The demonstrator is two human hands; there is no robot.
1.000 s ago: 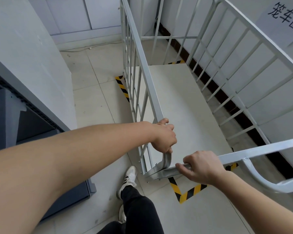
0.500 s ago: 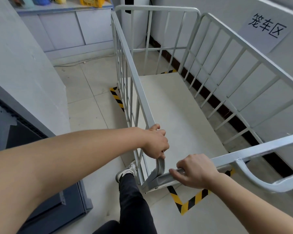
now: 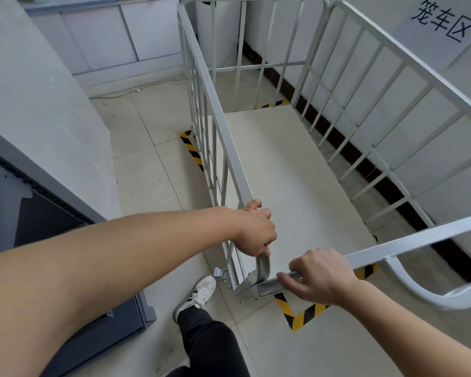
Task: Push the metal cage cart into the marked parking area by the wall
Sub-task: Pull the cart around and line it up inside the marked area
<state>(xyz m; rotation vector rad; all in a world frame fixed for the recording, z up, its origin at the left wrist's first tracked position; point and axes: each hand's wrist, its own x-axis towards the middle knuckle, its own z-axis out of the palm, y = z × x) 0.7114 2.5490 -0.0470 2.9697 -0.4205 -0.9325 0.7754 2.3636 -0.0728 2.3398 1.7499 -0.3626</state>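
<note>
Fingers point(image 3: 264, 213) of two hands grip one cage cart point(image 3: 283, 164) over three tape corners point(image 3: 299, 317).

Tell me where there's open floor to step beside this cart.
Bare tiles lie left of the metal cage cart, between its side rail and the grey wall, up to the cabinet. It is crowded on the right, where the cart's rail runs close along the wall.

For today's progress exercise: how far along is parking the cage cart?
Done: the cage cart stands beside the wall, under the sign. In hand: left hand and right hand grip its rails. Left: the near corner overhangs the floor tape, so a final nudge seems needed.
</note>
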